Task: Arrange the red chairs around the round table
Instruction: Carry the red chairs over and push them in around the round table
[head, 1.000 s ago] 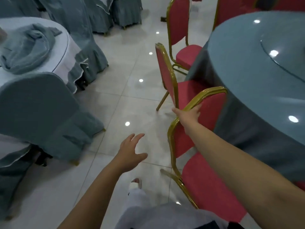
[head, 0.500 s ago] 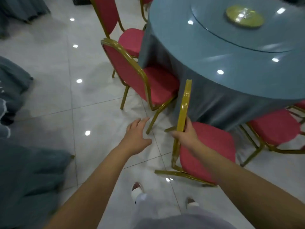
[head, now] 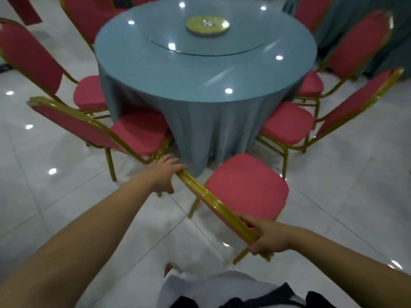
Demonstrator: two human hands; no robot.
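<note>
Head view, blurred by motion. The nearest red chair is standing at the near edge of the round table, between a neighbouring chair on the left and another on the right. Its backrest is showing edge-on, so the red back pad is almost wholly hidden; only the gold metal top rail is reading clearly. The rail's long axis is running diagonally from upper left to lower right. The padded, rounded-square seat is pointing toward the table, its front edge lying just beside the cloth hem, possibly touching it.

The left hand is grasping the rail's upper-left end, fingers curling over the top. The right hand is clenching the lower-right end, partly covering a rear leg.

A blue-grey tablecloth is draping in soft folds to the floor, concealing the table's base. A round glass turntable is lying on top, bearing a gold disc whose detail is too blurred to make out. Glossy white floor tiles are reflecting ceiling lights. Chairs at the frame's edges are being cut off.
</note>
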